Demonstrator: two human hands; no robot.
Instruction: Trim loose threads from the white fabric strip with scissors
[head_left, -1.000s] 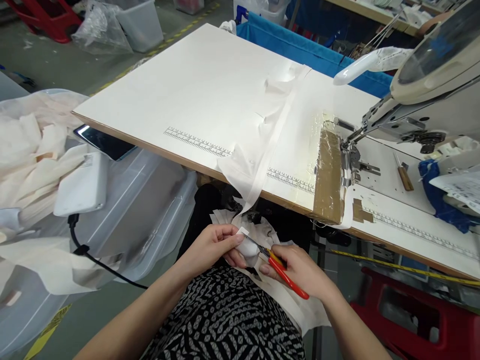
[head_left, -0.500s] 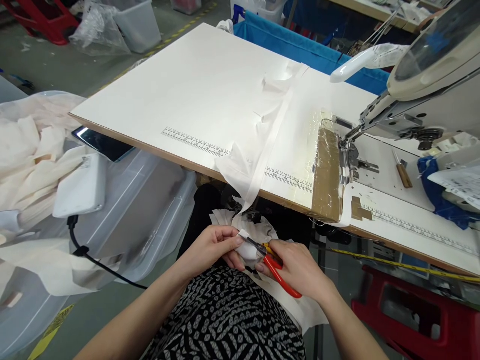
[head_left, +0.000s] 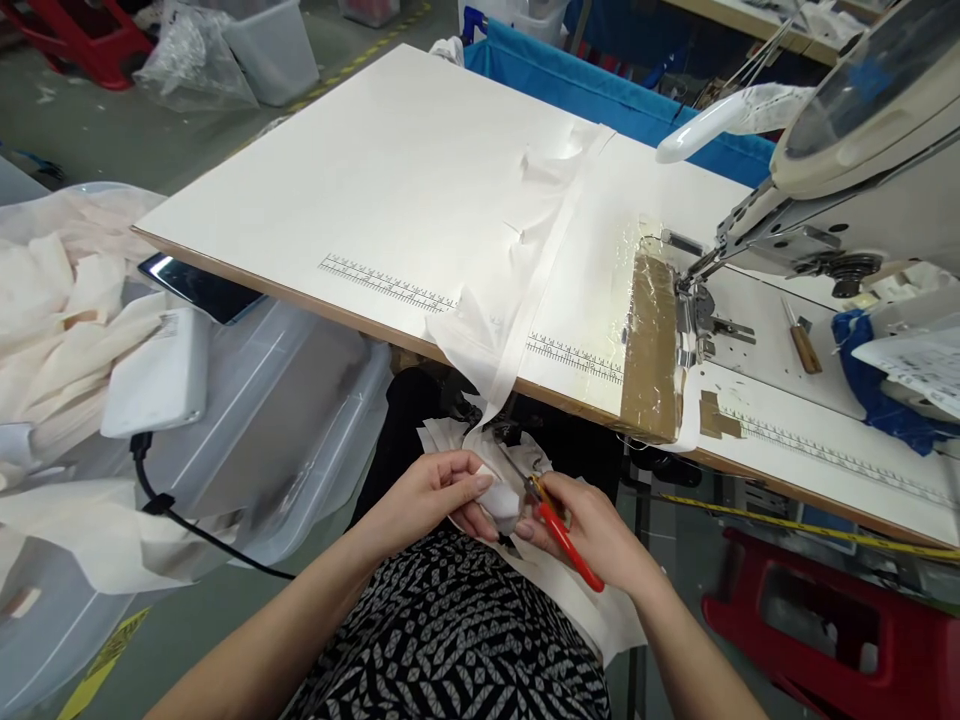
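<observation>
Gripping scissors (head_left: 561, 534), right hand (head_left: 602, 528); pointing forward-left, long axis diagonal; left hand (head_left: 441, 492) pinching white fabric (head_left: 503, 503)

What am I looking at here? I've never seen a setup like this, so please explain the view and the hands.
The camera is worn on a person's head, looking forward and down, so both bare hands are the wearer's own. The left hand pinches white fabric; the right hand holds red-handled scissors. On the white tabletop, a pale fabric strip drapes over the near edge. The sewing machine is on the right, a wooden-handled tool lying beside it.
</observation>
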